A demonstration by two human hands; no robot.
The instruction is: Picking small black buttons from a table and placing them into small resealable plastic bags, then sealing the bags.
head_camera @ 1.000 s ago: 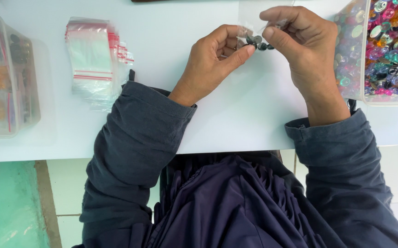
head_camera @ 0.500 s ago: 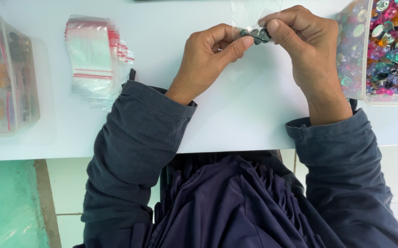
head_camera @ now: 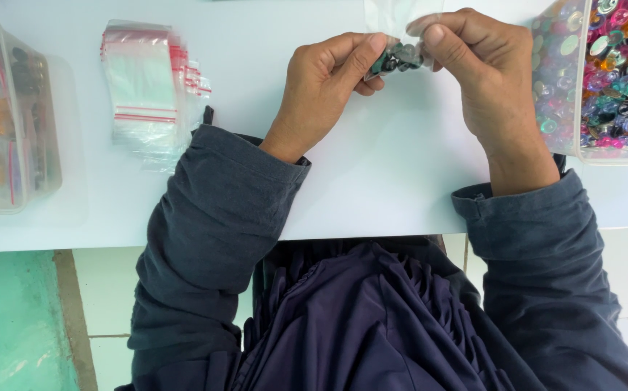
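Left hand: the left hand (head_camera: 328, 90) is curled nearly shut, thumb and forefinger pinched on one side of a small clear bag (head_camera: 398, 56) of dark green and grey beads.
Right hand: the right hand (head_camera: 484, 72) is closed the same way, fingertips clamped on the bag's other side.
Bag: held between both hands, just above the white desk (head_camera: 372, 174), its clear top sticking up beyond the fingers.
Bead tub: a clear tub of colourful beads (head_camera: 607, 76) sits just beside the right hand.
Spare bags: a stack of empty zip bags (head_camera: 147, 90) lies well left of the held bag.
Far left: a clear lidded box (head_camera: 6, 123) stands beyond that stack.
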